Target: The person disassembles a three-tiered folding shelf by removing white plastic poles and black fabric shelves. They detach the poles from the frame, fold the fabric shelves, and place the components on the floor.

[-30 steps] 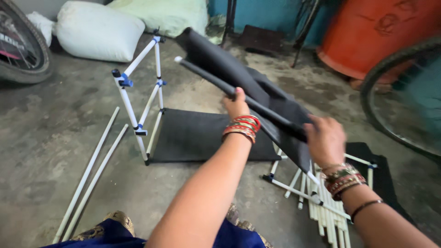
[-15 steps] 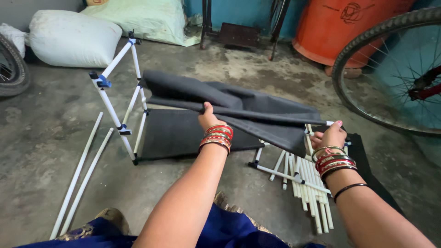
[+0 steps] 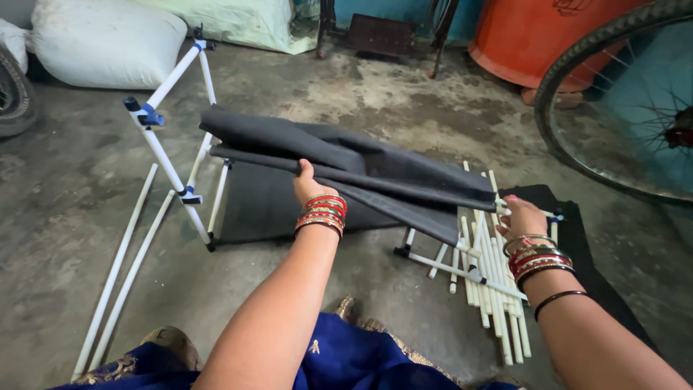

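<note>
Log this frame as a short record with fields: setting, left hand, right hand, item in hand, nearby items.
setting: bare concrete floor, seen from above by a seated person
left hand: left hand grips the dark fabric panel at mid-length
right hand: right hand holds the panel's end, where a white rod tip shows
item in hand: panel held roughly level above the floor, folded over along its length
nearby items: white pipe frame with blue joints; bundle of white pipes; two loose pipes; bicycle wheel; orange drum; white sack

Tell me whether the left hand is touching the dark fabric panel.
Touching. The head view shows the left hand gripping the rod-stiffened edge of the dark fabric panel, fingers curled around it.
</note>
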